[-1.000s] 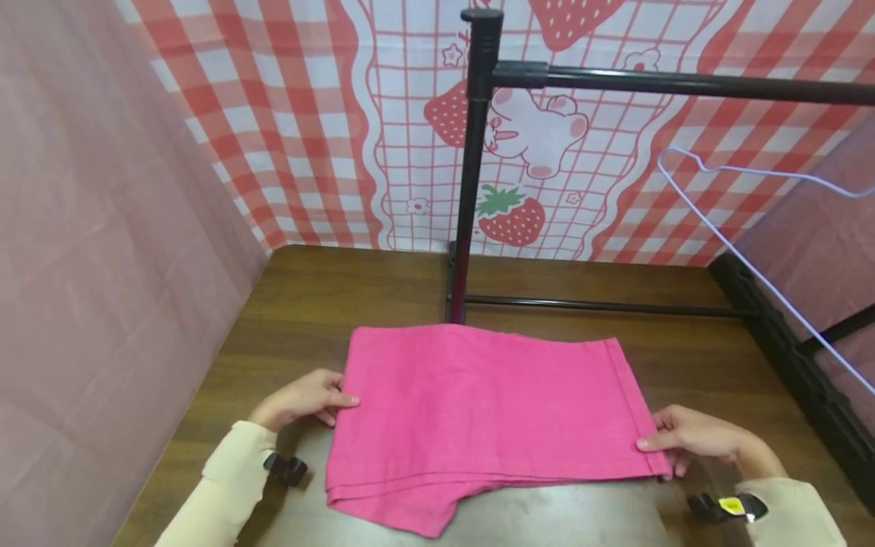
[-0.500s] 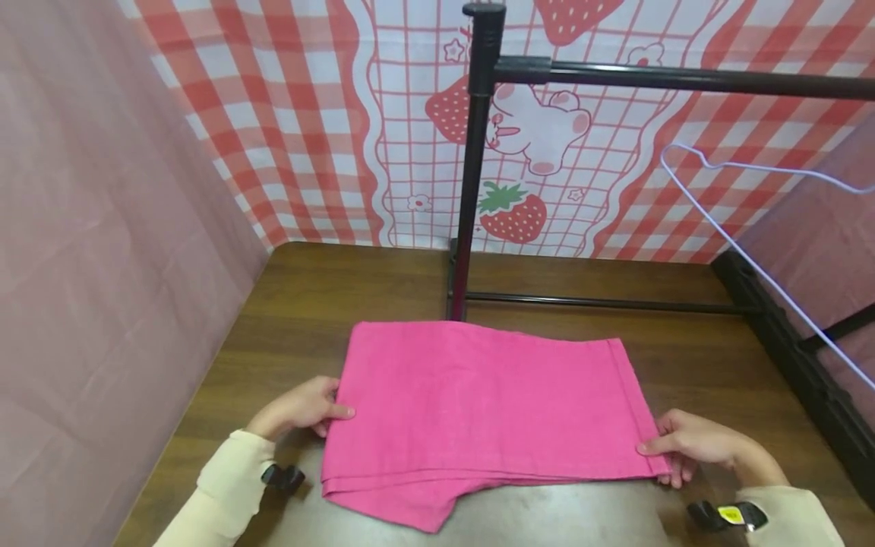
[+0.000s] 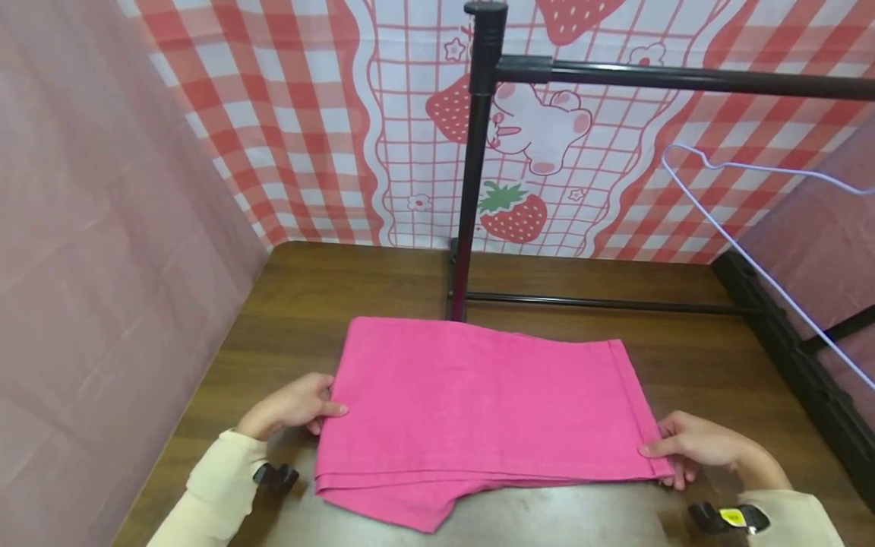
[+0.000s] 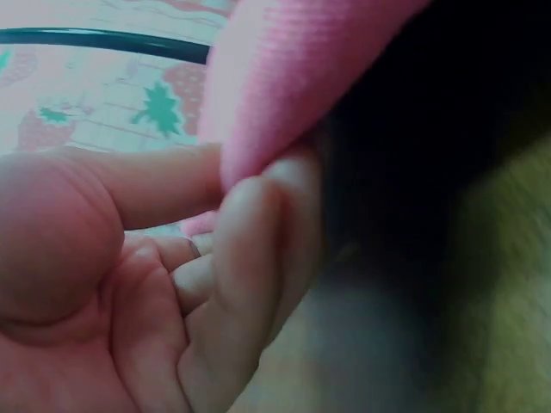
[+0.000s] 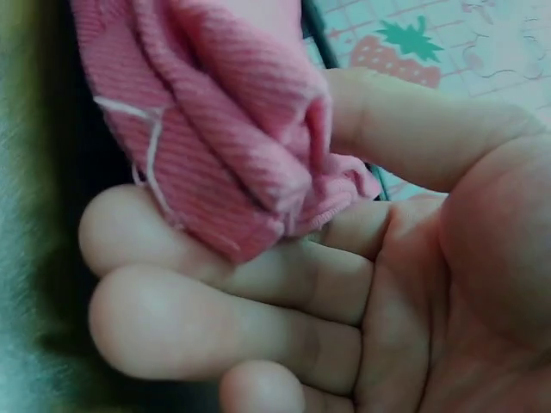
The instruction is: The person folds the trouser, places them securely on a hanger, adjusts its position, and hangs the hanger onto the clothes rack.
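Note:
Folded pink pants (image 3: 485,410) lie flat between my two hands, with a stitched hem at the right end and a pointed corner sticking out at the lower left. At the left edge, my left hand (image 3: 297,406) pinches the cloth, thumb on top. In the left wrist view the pink fold (image 4: 275,95) sits between thumb and fingers. My right hand (image 3: 700,441) grips the lower right corner at the hem. The right wrist view shows several bunched layers of pink cloth (image 5: 232,129) there, with a loose white thread (image 5: 153,151), the thumb on one side and fingers beneath.
A black garment rack (image 3: 472,190) stands on the wooden table (image 3: 328,281) behind the pants. Toward the right is a lilac wire hanger (image 3: 745,262). A strawberry-print checked cloth (image 3: 301,114) covers the back, and a pink curtain (image 3: 123,228) hangs at the left.
My left hand has moved left and slightly toward me, drawing the left edge of the pants outward. The right hand keeps its hold on the hem corner, almost still.

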{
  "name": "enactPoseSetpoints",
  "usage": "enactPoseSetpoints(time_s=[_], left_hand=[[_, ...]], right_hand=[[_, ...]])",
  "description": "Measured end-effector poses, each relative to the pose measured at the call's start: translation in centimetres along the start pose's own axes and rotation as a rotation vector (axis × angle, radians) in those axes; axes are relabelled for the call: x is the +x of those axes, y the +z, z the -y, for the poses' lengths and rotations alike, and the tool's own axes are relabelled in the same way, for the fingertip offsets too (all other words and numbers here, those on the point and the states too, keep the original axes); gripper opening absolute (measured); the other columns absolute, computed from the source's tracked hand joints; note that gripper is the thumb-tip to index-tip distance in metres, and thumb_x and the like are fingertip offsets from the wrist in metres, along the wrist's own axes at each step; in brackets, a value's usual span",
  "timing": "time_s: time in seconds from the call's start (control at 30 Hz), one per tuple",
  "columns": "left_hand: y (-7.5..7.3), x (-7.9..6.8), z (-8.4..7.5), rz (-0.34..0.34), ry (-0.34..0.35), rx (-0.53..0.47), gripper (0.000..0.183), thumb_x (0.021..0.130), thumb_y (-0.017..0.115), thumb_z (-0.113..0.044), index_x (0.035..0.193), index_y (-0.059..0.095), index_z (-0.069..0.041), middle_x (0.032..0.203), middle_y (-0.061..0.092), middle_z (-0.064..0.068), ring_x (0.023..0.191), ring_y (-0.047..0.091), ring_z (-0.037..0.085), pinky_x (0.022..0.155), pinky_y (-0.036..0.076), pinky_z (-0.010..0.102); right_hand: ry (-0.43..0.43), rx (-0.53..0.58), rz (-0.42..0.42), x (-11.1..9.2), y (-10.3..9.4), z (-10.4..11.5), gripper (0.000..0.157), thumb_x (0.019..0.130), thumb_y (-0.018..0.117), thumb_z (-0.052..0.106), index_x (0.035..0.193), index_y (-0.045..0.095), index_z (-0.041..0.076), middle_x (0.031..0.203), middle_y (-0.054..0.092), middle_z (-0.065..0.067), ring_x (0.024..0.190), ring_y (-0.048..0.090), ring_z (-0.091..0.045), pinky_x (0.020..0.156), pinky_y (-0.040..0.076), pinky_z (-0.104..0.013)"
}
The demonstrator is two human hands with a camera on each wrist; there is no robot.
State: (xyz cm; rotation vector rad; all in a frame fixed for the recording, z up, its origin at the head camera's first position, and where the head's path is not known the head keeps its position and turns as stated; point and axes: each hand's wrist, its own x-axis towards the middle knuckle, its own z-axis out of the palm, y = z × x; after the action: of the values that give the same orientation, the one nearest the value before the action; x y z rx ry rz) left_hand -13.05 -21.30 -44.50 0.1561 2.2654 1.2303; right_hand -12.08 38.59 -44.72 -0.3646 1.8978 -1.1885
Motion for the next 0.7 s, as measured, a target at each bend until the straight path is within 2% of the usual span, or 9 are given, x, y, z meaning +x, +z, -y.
enactPoseSetpoints(time_s=[0.13, 0.23, 0.3, 0.4, 0.5, 0.57, 0.7], left_hand=[[0.3, 0.3, 0.9, 0.012, 0.002, -0.007, 0.016, 0.09, 0.064, -0.004, 0.082, 0.05, -0.001, 0.055, 0.054, 0.0, 0.042, 0.05, 0.003, 0.043, 0.046, 0.019], [0.6, 0.1, 1.3, 0.039, 0.013, -0.022, 0.019, 0.09, 0.065, -0.007, 0.08, 0.05, -0.002, 0.055, 0.057, 0.0, 0.043, 0.053, 0.003, 0.044, 0.048, 0.019], [0.7, -0.4, 1.4, 0.084, 0.019, -0.028, 0.02, 0.09, 0.067, -0.011, 0.08, 0.052, -0.002, 0.057, 0.06, 0.002, 0.045, 0.055, 0.004, 0.045, 0.049, 0.019], [0.9, -1.4, 1.6, 0.189, 0.021, -0.03, 0.022, 0.089, 0.07, -0.017, 0.08, 0.057, -0.002, 0.06, 0.065, 0.005, 0.048, 0.057, 0.006, 0.046, 0.049, 0.018], [1.5, -2.3, 1.8, 0.269, 0.029, -0.035, 0.022, 0.087, 0.072, -0.02, 0.082, 0.06, -0.002, 0.063, 0.067, 0.006, 0.05, 0.059, 0.006, 0.047, 0.048, 0.017], [1.8, -2.6, 1.8, 0.278, 0.037, -0.045, 0.02, 0.087, 0.072, -0.019, 0.084, 0.06, -0.002, 0.063, 0.067, 0.005, 0.05, 0.058, 0.005, 0.047, 0.048, 0.017], [2.0, -3.0, 1.8, 0.227, 0.046, -0.059, 0.016, 0.087, 0.07, -0.011, 0.089, 0.059, 0.0, 0.061, 0.064, 0.003, 0.048, 0.055, 0.005, 0.046, 0.047, 0.017]], right_hand=[[0.041, -0.008, -0.022, 0.1, 0.2, -0.2, 0.037, 0.099, 0.052, 0.017, 0.08, 0.065, -0.012, 0.062, 0.07, -0.004, 0.051, 0.064, -0.005, 0.045, 0.046, -0.017], [0.058, 0.001, -0.028, 0.0, 0.3, -0.4, 0.037, 0.099, 0.054, 0.018, 0.081, 0.064, -0.012, 0.063, 0.07, -0.002, 0.052, 0.064, -0.005, 0.046, 0.046, -0.017], [0.064, 0.016, -0.014, -0.1, 0.5, -0.5, 0.038, 0.099, 0.053, 0.018, 0.081, 0.063, -0.014, 0.064, 0.071, -0.001, 0.053, 0.065, -0.005, 0.047, 0.046, -0.016], [0.066, 0.052, 0.01, -0.3, 0.9, -0.8, 0.041, 0.1, 0.051, 0.017, 0.081, 0.061, -0.018, 0.064, 0.071, 0.0, 0.053, 0.065, -0.004, 0.047, 0.046, -0.015], [0.065, 0.092, 0.018, -0.3, 1.3, -1.1, 0.042, 0.102, 0.047, 0.017, 0.082, 0.062, -0.017, 0.063, 0.07, 0.001, 0.053, 0.064, -0.004, 0.047, 0.046, -0.014], [0.059, 0.098, 0.004, -0.3, 1.6, -1.1, 0.042, 0.103, 0.045, 0.017, 0.081, 0.062, -0.015, 0.062, 0.07, 0.002, 0.052, 0.064, -0.004, 0.046, 0.046, -0.015], [0.026, 0.077, -0.024, -0.5, 1.5, -1.1, 0.045, 0.102, 0.045, 0.015, 0.076, 0.058, -0.019, 0.057, 0.067, 0.005, 0.049, 0.063, -0.004, 0.043, 0.045, -0.015]])
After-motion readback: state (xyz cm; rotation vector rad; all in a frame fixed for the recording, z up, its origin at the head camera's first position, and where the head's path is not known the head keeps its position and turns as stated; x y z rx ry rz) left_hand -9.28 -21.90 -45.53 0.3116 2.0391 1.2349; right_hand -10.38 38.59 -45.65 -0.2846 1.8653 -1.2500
